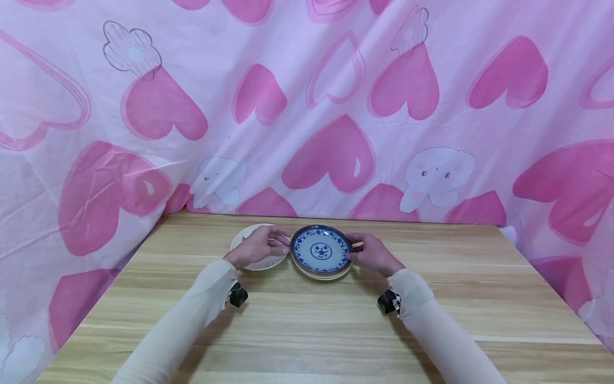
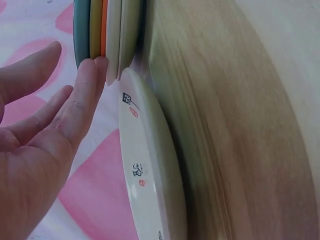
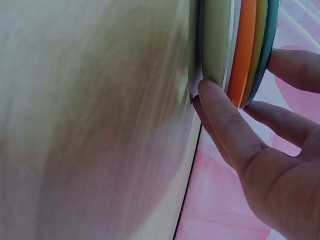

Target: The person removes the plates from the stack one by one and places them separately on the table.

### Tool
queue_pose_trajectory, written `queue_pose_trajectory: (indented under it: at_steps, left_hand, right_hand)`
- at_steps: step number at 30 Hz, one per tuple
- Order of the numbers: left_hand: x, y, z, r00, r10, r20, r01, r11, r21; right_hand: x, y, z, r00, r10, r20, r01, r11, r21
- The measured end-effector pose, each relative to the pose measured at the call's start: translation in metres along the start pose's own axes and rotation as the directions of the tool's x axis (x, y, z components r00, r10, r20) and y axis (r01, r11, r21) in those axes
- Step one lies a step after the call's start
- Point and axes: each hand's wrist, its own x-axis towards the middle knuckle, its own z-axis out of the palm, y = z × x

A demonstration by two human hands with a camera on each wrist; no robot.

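A stack of several plates (image 1: 322,249) stands on the table, topped by a blue-and-white patterned plate with a dark blue rim. Teal, yellow, orange and pale edges (image 2: 114,40) show from the side. My left hand (image 1: 259,246) touches the stack's left side with straight fingertips, its thumb held apart. Beneath that hand lies a white plate (image 2: 150,165) with small black and red marks, partly covered by the hand in the head view. At the stack's right side, my right hand (image 1: 374,253) grips the edge, thumb at the top plate's rim and fingers (image 3: 225,120) against the lower plates.
The wood-grain table (image 1: 307,330) extends in front of and to both sides of the plates. A pink heart-patterned cloth (image 1: 331,106) hangs behind the table and along its sides. A small black device (image 1: 238,294) is on each wrist.
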Motion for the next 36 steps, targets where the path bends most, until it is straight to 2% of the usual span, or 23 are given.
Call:
queue_pose_trajectory:
  at_steps: [10,21,26,36]
  left_hand:
    - [0.0021,0.0020,0.0035,0.999,-0.034,-0.032,0.034,0.999,0.017]
    - [0.0013,0.0003,0.0039,0.998,-0.030,-0.047,0.033,0.997,0.065]
    - [0.0004,0.0015,0.0031,0.999,-0.022,-0.044,0.026,0.996,0.091]
    - [0.0014,0.0025,0.0018,0.998,-0.055,-0.039,0.058,0.994,0.088]
  right_hand:
    - [-0.0004,0.0000,0.0003,1.000,0.010,-0.004,-0.010,1.000,0.003]
    - [-0.0001,-0.0004,0.0007,1.000,0.004,0.027,-0.005,1.000,0.015]
    - [0.0004,-0.0022,0.0009,0.999,0.004,0.046,-0.003,1.000,-0.009]
    - [-0.0001,-0.0045,0.0009,0.999,-0.001,0.044,0.001,1.000,0.003]
